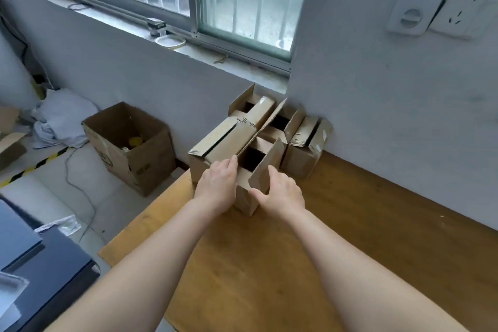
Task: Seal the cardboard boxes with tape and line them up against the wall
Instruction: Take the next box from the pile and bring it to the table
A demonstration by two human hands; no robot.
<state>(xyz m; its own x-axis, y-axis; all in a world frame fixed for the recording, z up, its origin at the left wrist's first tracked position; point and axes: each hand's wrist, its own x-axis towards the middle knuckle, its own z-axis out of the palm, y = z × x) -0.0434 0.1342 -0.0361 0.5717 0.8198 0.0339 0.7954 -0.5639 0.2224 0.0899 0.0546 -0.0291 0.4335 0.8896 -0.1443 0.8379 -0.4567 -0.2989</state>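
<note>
Where the floor shows at the far left, a crumpled white cloth (62, 116) lies near a black-and-yellow striped floor strip (35, 167). Beside them a large open brown cardboard carton (140, 164) stands on the floor against the grey wall under the window. Up on the window sill rests a pale roll of tape (169, 42). On the far left corner of the wooden table (269, 264) stands a small brown cardboard box (215, 143), with its left top flaps folded down and its right half open and dark inside. The left hand (218, 186) lies with fairly straight fingers against the box's near top edge, holding nothing. Just right of it, the right hand (283, 193) grips the box's upright flap (265, 167), with the thumb on the near face and the fingers curled behind. Behind this box, more small cardboard boxes (304, 153) stand close together at the wall, some with flaps open. Higher on the right wall sits a white wall socket (463, 13).
</note>
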